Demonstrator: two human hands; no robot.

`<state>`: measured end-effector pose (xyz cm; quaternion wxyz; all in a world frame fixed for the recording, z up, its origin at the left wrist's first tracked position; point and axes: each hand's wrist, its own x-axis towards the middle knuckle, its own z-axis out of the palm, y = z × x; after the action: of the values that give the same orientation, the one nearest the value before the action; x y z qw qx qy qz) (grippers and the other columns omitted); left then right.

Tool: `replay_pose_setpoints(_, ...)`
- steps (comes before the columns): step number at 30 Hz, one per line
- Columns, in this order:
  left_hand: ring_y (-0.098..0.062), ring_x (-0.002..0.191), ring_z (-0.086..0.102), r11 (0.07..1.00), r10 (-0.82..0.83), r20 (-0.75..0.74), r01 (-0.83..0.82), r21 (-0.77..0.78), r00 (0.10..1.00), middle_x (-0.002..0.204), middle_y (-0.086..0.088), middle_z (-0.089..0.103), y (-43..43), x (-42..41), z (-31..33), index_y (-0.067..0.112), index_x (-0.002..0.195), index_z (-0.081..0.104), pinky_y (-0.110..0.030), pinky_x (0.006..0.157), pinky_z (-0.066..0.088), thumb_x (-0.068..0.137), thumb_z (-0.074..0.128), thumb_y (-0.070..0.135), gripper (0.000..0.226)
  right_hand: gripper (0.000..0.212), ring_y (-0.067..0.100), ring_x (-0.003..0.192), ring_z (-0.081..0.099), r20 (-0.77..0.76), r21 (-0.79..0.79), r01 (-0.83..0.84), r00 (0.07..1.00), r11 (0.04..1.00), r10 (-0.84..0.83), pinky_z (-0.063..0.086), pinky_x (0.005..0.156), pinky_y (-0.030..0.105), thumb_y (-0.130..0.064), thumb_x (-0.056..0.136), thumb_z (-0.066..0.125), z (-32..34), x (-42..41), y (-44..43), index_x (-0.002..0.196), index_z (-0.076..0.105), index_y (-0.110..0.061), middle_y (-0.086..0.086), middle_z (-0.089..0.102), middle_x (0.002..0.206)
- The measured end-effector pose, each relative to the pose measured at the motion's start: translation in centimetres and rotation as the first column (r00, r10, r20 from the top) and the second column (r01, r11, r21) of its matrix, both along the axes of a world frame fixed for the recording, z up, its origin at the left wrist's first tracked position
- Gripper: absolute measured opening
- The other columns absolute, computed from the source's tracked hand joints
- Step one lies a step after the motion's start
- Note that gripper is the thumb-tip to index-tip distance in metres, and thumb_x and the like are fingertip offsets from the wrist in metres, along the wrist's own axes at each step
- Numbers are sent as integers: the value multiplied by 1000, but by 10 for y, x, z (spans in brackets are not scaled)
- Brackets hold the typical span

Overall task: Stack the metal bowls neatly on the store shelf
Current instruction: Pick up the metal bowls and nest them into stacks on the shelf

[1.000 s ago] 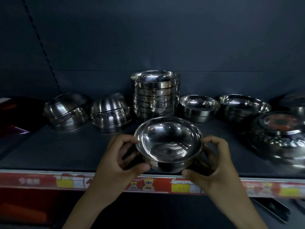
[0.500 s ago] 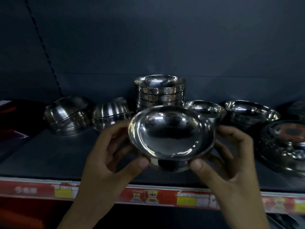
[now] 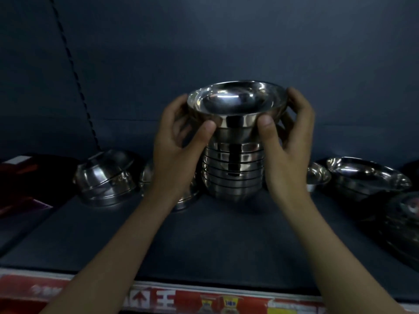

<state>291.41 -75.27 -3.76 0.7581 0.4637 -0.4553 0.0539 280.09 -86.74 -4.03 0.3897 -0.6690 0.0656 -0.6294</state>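
Left hand and right hand grip one bowl over one stack.

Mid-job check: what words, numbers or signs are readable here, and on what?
"王" beside a white up arrow, on the red shelf-edge strip; possibly part of a longer word.
White characters at the strip's left end: too blurred.
Yellow price label on the strip: print too small.
Shiny metal bowls: no text seen.

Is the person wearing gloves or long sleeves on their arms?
No. The left hand and right hand are bare: no gloves, rings or watch show. The left forearm and right forearm are bare as well, with no sleeve in view down to the picture's edge.
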Motion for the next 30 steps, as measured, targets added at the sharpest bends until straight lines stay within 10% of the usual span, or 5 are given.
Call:
replay_pose_setpoints(5, -12, 131, 53, 992, 111, 6, -112, 56, 994, 143, -4, 54, -19, 25, -14, 18, 143, 45, -40, 111, 43, 86, 68, 35, 64, 61, -8, 132, 40, -65, -3, 64, 996, 998, -64, 30, 101, 4, -40, 96, 59, -14, 21, -18, 149, 38, -17, -8, 45, 145)
replay_pose_setpoints(16, -10, 127, 56, 989, 79, -10, -78, 124, 997, 134, 5, 61, -44, 34, -42, 21, 135, 52, -38, 110, 43, 94, 64, 16, 43, 58, 4, 135, 45, -88, 116, 36, 996, 993, -26, 38, 115, 37, -42, 95, 53, -44, 30, -38, 148, 39, -24, -10, 49, 146)
replay_pose_setpoints(30, 0, 135, 44, 947, 186, 92, -204, 248, 978, 149, 13, 44, -41, 35, -60, 45, 144, 37, -37, 113, 39, 91, 56, 49, 56, 55, 2, 136, 40, -159, 56, 151, 977, 987, -140, 34, 116, 38, -40, 97, 45, -53, 26, -41, 149, 38, -24, -11, 44, 147)
